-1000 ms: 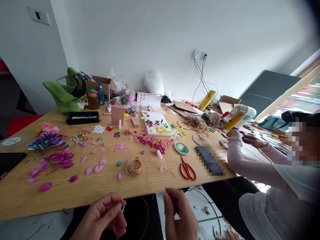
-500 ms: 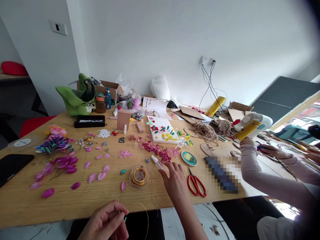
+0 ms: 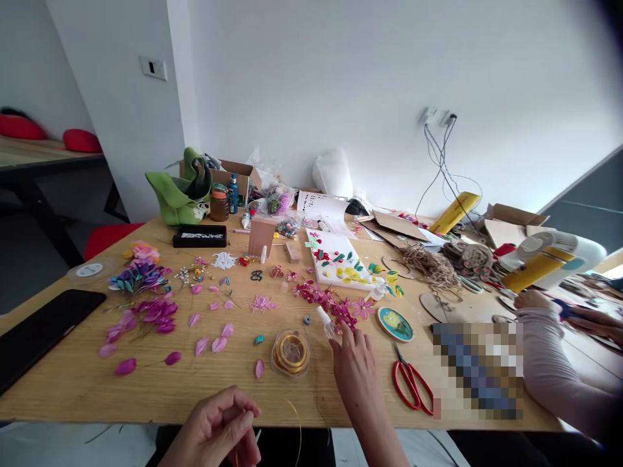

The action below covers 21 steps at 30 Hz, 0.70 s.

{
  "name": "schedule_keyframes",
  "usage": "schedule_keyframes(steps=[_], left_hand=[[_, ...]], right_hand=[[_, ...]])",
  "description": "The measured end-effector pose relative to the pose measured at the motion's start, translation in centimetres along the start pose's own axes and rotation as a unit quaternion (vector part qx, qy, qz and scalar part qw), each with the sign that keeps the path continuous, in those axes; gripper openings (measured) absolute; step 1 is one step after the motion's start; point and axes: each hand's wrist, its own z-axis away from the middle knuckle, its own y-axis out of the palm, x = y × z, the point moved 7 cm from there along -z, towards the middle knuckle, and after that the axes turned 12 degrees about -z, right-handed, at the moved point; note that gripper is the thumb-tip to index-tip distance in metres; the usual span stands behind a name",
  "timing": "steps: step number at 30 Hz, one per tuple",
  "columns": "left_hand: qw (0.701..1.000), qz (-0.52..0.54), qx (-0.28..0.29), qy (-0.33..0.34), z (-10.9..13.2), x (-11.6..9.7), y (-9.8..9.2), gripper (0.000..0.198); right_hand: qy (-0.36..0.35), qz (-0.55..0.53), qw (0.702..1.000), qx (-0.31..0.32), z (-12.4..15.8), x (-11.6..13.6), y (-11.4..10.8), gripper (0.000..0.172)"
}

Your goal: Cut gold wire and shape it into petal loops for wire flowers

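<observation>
My left hand [image 3: 219, 428] is below the table's near edge, fingers pinched on a thin gold wire [image 3: 296, 421] that loops to its right. My right hand [image 3: 354, 363] lies on the wooden table [image 3: 73, 383], its fingertips curled around a small clear bottle with a white cap [image 3: 327, 322]. A clear spool of gold wire [image 3: 291, 352] sits just left of that hand. Red-handled scissors [image 3: 413, 386] lie to its right. Dark pink bead flowers [image 3: 327, 299] are just beyond the bottle.
Pink and purple petals [image 3: 146, 318] are scattered at left, beside a black tablet [image 3: 39, 331]. A white board with coloured shapes [image 3: 341, 259], a green bag [image 3: 180, 194], boxes and twine stand farther back. Another person's sleeved arm [image 3: 545, 363] works at the right.
My right hand rose from below the table edge, reached forward and closed on the small clear bottle. The view swung left. My left hand stayed pinched on the wire.
</observation>
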Motion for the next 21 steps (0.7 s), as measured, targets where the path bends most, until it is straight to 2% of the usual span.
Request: schedule_keyframes(steps=[4,9,11,13,15,19,21], left_hand=[[1.000,0.015,-0.014,0.012,-0.2,-1.0,-0.7,0.040],[0.999,0.010,-0.050,0.011,-0.3,-1.8,-2.2,0.036],[0.998,0.009,-0.060,0.011,-0.4,-2.0,-2.8,0.036],[0.998,0.011,-0.062,0.014,-0.6,-2.2,-3.3,0.037],[0.998,0.013,-0.060,0.025,-0.8,-2.5,-3.8,0.038],[0.996,0.004,-0.080,0.042,-1.1,-2.7,-5.0,0.036],[0.995,0.000,-0.089,0.043,-1.2,-2.5,-5.6,0.035]], right_hand=[[0.067,-0.169,0.983,0.009,0.0,-0.2,-0.4,0.033],[0.133,-0.407,0.902,0.048,-1.0,1.4,-0.5,0.034],[0.136,-0.466,0.872,0.055,-1.8,2.5,-0.5,0.033],[0.123,-0.497,0.856,0.069,-2.9,3.9,-0.4,0.030],[0.094,-0.494,0.859,0.097,-4.2,5.5,-0.2,0.026],[0.030,-0.394,0.904,0.163,-6.5,8.2,1.3,0.015],[0.012,-0.353,0.916,0.192,-7.2,8.9,2.6,0.014]])
